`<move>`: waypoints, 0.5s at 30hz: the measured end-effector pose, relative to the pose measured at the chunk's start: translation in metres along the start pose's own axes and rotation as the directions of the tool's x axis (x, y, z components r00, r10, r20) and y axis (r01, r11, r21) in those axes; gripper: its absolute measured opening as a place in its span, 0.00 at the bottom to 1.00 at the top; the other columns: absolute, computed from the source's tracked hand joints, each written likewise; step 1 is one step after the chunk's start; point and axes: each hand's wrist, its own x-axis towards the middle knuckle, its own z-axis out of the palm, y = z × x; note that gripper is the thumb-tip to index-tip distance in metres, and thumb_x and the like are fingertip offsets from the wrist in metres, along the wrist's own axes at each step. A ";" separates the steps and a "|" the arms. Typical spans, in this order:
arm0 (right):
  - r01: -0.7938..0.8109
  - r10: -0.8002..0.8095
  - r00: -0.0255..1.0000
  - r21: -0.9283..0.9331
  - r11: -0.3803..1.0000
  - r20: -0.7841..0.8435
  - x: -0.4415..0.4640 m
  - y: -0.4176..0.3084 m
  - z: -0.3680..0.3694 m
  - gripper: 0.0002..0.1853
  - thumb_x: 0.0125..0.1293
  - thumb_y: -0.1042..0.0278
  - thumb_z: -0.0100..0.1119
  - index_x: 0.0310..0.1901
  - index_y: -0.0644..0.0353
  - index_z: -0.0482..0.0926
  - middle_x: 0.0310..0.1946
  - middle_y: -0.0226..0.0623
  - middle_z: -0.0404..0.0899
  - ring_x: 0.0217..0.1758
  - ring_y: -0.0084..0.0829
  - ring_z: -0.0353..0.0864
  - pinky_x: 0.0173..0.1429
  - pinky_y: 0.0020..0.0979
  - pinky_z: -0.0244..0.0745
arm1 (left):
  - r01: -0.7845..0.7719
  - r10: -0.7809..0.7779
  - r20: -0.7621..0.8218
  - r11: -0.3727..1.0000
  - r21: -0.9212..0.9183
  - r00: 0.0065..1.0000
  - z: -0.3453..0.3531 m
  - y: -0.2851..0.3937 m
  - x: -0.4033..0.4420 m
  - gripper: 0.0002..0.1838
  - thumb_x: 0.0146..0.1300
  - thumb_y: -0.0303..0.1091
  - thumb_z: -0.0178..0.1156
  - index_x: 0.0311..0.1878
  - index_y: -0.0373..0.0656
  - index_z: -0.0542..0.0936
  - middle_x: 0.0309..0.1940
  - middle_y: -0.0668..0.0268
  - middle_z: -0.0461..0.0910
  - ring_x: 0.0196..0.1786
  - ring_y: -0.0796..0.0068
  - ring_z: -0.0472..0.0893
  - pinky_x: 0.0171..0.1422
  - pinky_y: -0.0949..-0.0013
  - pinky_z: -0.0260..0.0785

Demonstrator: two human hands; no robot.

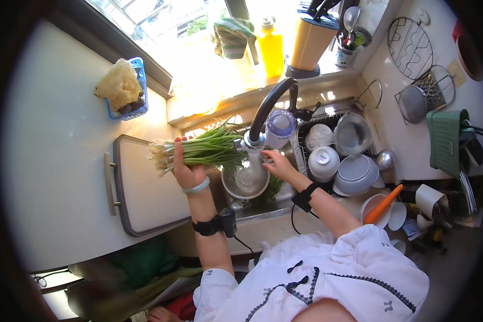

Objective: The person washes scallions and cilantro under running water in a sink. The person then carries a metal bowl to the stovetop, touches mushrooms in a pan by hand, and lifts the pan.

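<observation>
One bunch of green onions [209, 147], its stalks too crowded to count, lies in the left hand [187, 169], which is clamped around it near the root end; that grip seems meant to keep the stalks together while the leaves reach toward the tap. The right hand [277, 165] is just beside the leaf tips, fingers slightly bent; whether they pinch anything I cannot tell. Between the hands stand one tap [263, 112] and, below it, one metal bowl [247, 185], probably put there to catch water. Just beyond the right hand are two small white bowls [323, 162], at least the nearer one upside down, likely to drain. Farther to that hand's right lies one orange carrot [383, 204]. Ahead of both hands stand one yellow bottle [271, 51] and one knife block [311, 43]; beyond the left hand, one blue basket [140, 102] sits on the surface [64, 145].
</observation>
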 end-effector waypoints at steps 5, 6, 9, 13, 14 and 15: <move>-0.040 0.045 0.998 0.121 0.992 -0.035 -0.006 0.010 -0.006 0.20 0.49 0.73 0.56 0.47 0.63 0.69 0.41 0.40 0.71 0.37 0.28 0.75 0.41 0.25 0.70 | -0.067 0.060 0.087 0.994 0.081 0.994 -0.003 -0.011 -0.014 0.08 0.55 0.27 0.53 0.39 0.40 0.72 0.35 0.64 0.72 0.42 0.70 0.71 0.51 0.66 0.63; -0.062 0.071 0.996 0.162 0.985 -0.051 -0.008 0.013 -0.006 0.18 0.50 0.73 0.55 0.45 0.63 0.70 0.37 0.38 0.73 0.35 0.26 0.75 0.39 0.25 0.70 | -0.079 0.069 0.080 0.989 0.128 0.994 -0.012 -0.020 -0.021 0.07 0.55 0.27 0.53 0.39 0.40 0.72 0.35 0.64 0.72 0.42 0.71 0.71 0.52 0.67 0.63; -0.105 0.128 0.988 0.238 0.966 -0.084 -0.015 0.018 -0.010 0.13 0.51 0.75 0.54 0.40 0.63 0.73 0.30 0.34 0.76 0.31 0.24 0.76 0.36 0.23 0.70 | -0.048 0.047 0.006 0.971 0.234 0.999 -0.058 -0.048 -0.046 0.07 0.55 0.26 0.54 0.38 0.40 0.72 0.34 0.65 0.73 0.40 0.75 0.72 0.50 0.70 0.63; -0.247 0.242 0.969 0.237 0.940 0.050 -0.027 0.023 -0.015 0.10 0.54 0.73 0.52 0.39 0.62 0.74 0.28 0.33 0.77 0.28 0.21 0.76 0.34 0.22 0.70 | 0.061 0.051 -0.140 0.719 0.692 0.989 -0.158 -0.090 -0.063 0.14 0.48 0.22 0.61 0.40 0.38 0.73 0.37 0.66 0.75 0.39 0.79 0.74 0.45 0.75 0.66; -0.259 0.246 0.965 0.187 0.948 0.089 -0.026 0.025 -0.014 0.10 0.55 0.72 0.52 0.40 0.62 0.74 0.29 0.32 0.76 0.28 0.20 0.76 0.34 0.21 0.70 | 0.054 0.059 -0.139 0.722 0.690 0.989 -0.186 -0.101 -0.067 0.14 0.48 0.22 0.61 0.40 0.38 0.73 0.37 0.66 0.75 0.39 0.79 0.74 0.45 0.75 0.66; -0.253 0.240 0.967 0.185 0.950 0.090 -0.025 0.024 -0.012 0.10 0.55 0.72 0.52 0.40 0.62 0.74 0.29 0.32 0.76 0.28 0.20 0.76 0.34 0.21 0.70 | 0.079 -0.004 -0.106 0.693 0.716 0.994 -0.216 -0.111 -0.073 0.15 0.47 0.23 0.62 0.40 0.37 0.73 0.37 0.65 0.76 0.39 0.79 0.74 0.44 0.75 0.66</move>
